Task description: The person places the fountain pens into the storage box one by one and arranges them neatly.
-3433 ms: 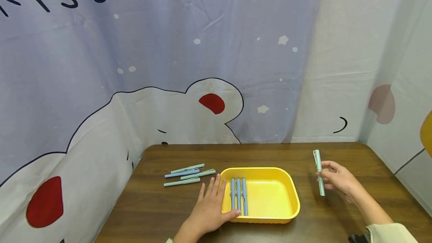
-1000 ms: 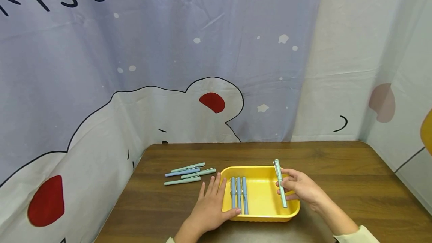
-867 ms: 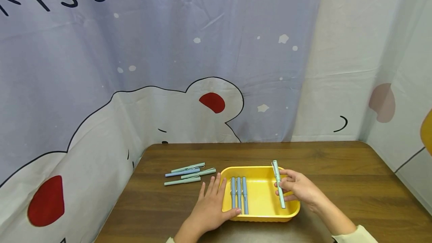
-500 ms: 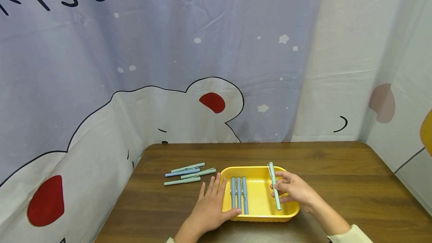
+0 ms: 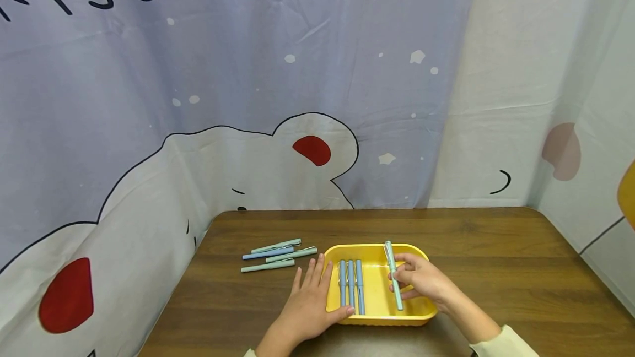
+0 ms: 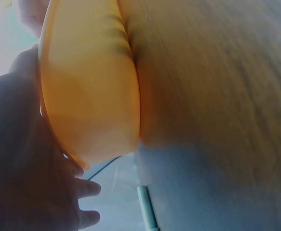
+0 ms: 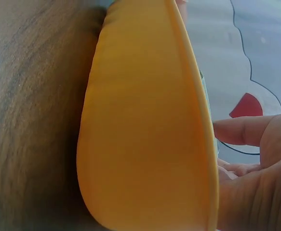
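Pale green pen [image 5: 392, 263] stood tilted over the right half of the yellow tray [image 5: 374, 285], lower centre of the frame, clip end toward the top. Whether its lower end touched the tray floor, could not tell. Right hand [image 5: 421, 280] pinched it about mid-length between thumb and fingers, the remaining fingers spread loosely below. Three blue pens [image 5: 351, 285] lay side by side, near-parallel, along the left of the tray. Left hand [image 5: 310, 307] lay over the tray's left rim, fingers straight and fanned, thumb out along the near rim; no pen in it. Left of the tray, a loose cluster: three green pens [image 5: 291, 255] and a single blue pen [image 5: 268, 254], lying slantwise. All on a brown wood-grain table [image 5: 496, 258]. Pale sleeve [image 5: 506, 343] at lower right. Behind, filling the upper frame, a lilac and white curtain [image 5: 317, 70] with cartoon outlines, red patches and black lettering upper left.
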`<state>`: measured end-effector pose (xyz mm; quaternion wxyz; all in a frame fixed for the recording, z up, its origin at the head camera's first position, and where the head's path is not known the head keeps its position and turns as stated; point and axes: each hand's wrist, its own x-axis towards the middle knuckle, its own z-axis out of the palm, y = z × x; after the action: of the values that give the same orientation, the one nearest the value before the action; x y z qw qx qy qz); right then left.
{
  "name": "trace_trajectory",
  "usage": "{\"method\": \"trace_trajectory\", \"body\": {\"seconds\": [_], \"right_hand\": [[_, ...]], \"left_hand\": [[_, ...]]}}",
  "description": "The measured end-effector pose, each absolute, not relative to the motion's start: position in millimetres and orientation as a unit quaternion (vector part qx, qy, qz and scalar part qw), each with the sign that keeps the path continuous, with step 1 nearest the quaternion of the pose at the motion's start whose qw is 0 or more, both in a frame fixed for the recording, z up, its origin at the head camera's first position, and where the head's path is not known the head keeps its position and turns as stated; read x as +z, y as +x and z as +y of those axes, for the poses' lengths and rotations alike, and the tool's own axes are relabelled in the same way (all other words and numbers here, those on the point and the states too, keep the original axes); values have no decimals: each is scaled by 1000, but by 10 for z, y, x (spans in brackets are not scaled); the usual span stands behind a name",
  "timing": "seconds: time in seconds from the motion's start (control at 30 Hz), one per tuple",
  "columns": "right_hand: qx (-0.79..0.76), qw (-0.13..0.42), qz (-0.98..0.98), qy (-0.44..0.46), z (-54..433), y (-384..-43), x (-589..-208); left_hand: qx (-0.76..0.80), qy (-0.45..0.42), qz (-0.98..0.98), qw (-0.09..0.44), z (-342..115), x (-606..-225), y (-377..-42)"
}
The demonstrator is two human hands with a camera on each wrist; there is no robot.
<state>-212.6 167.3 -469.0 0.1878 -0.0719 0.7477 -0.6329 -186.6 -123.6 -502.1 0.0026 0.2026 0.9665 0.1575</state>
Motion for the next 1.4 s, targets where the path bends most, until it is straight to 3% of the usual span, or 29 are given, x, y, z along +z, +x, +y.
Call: {"method": "trace_trajectory", "body": {"seconds": [1.4], "right_hand": [[-629,197,751,-38,1312,-2190,-4929]], "left_hand": [[162,201,966,10,-1232,-4993,-1863]]}}
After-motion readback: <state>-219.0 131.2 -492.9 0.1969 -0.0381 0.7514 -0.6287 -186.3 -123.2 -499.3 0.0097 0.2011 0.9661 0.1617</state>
